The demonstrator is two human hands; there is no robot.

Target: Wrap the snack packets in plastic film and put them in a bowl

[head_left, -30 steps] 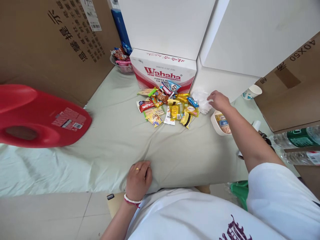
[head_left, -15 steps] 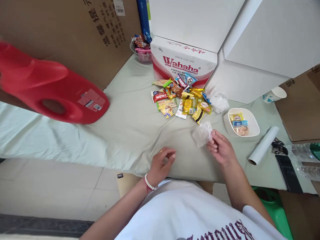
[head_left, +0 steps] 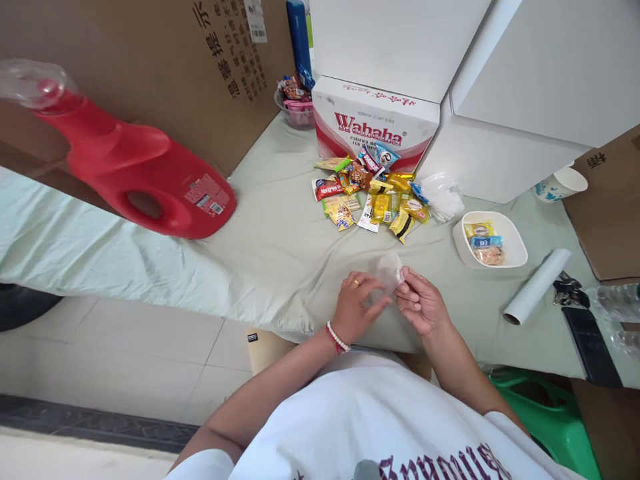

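My right hand (head_left: 424, 303) pinches the edge of a small clear plastic bag (head_left: 389, 268) above the cloth, in front of the snacks. Close to the bag's left side is my left hand (head_left: 356, 308), its thumb and fingers apart. Whether its fingertips touch the film cannot be made out. Beyond both hands lies a heap of wrapped snacks (head_left: 381, 207) in yellow, red and blue packets. A bunch of clear plastic bags (head_left: 440, 197) sits at the heap's right. To the right, a white plastic tub (head_left: 515, 259) holds several wrapped snacks.
Behind the heap stands a Wahaha carton (head_left: 370, 130). A large red detergent bottle (head_left: 165, 177) is at the left. On the right are a plastic roll (head_left: 537, 287), keys (head_left: 570, 290), a black phone (head_left: 590, 347), clear bottles and a paper cup (head_left: 560, 185).
My left hand has moved up and right to the plastic bag, its fingers reaching toward it. The right hand has brought the bag slightly left and nearer. The view has shifted a little.
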